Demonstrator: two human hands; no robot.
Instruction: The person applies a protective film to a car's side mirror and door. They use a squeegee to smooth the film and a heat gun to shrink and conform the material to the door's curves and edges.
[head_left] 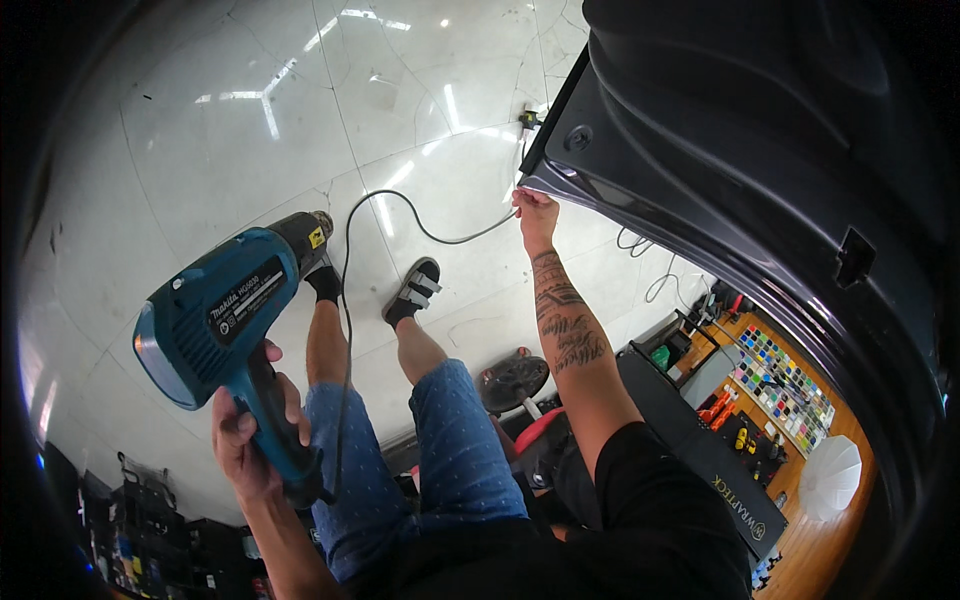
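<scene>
My left hand (262, 425) is wrapped round the handle of a blue-green heat gun (215, 310) with a dark front end. The gun is held up at the left, its nozzle tilted toward the upper right. At the end of my stretched-out arm, my right hand (537, 215) is closed, its fingertips at the lower corner of a dark grey glossy car panel (700, 130), perhaps a door or tailgate. What the fingers pinch there is too small to make out. A dark power cord (347, 300) runs from the gun's handle and curves across toward my right hand.
Below lies a pale, shiny tiled floor (250, 120). A stool with a round dark seat (513, 380) stands near my knees. At the right are a black-covered bench (690, 440), a board of colour swatches (785, 385) and a white ribbed round object (830, 478). Dark equipment (150, 540) fills the lower left.
</scene>
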